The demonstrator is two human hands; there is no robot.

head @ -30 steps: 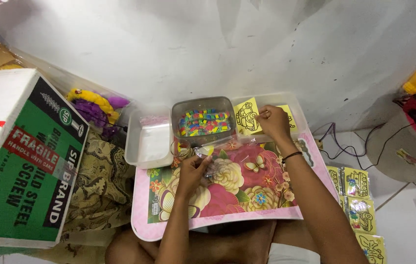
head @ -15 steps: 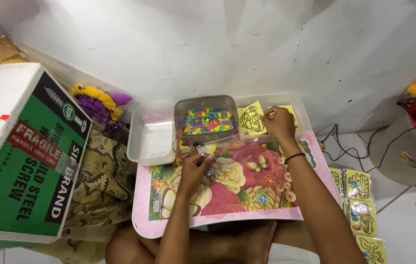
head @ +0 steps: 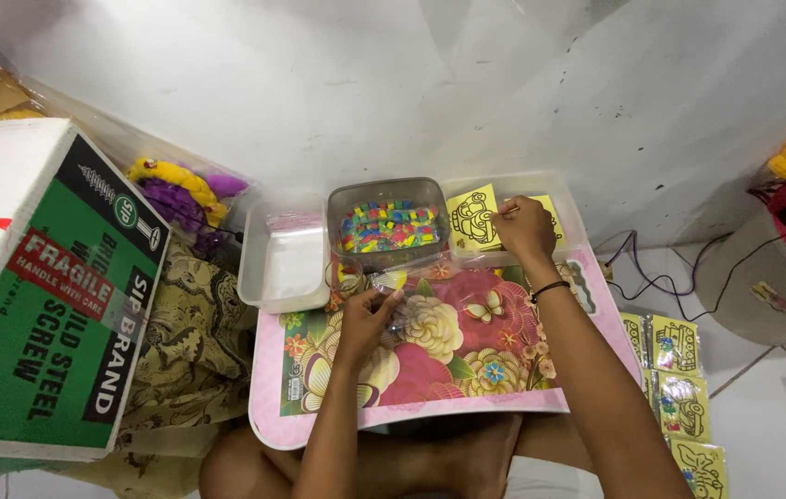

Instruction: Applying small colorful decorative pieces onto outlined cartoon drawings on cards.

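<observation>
**Right hand at the yellow cards, left hand pinching a clear bag**

Over the last second little has moved. The right hand (head: 522, 226) was already in the clear rectangular plastic tray (head: 570, 214) at the far edge of the pink floral lap board (head: 430, 356), and it rests there now, fingers curled onto the stack of yellow picture cards with black outline drawings (head: 472, 219). It looks to be gripping one card's edge, though whether the card is lifted I cannot tell. The left hand (head: 367, 319) has kept its place over the board, thumb and fingertips pressed together on a small clear plastic bag (head: 402, 277) that lies on the board just in front of the grey rectangular tub of small multicoloured pieces (head: 391, 225). The view has drifted slightly; the things themselves lie as they did. So the card pick seems underway rather than finished.

The bag is transparent and hard to trace; its contents are unclear. A white empty-looking tray (head: 282, 263) sits left of the tub. The green and white cardboard box (head: 42, 296) is cut off at the left edge. More packed yellow cards (head: 679, 370) lie on the floor to the right, partly hidden behind the right forearm.
</observation>
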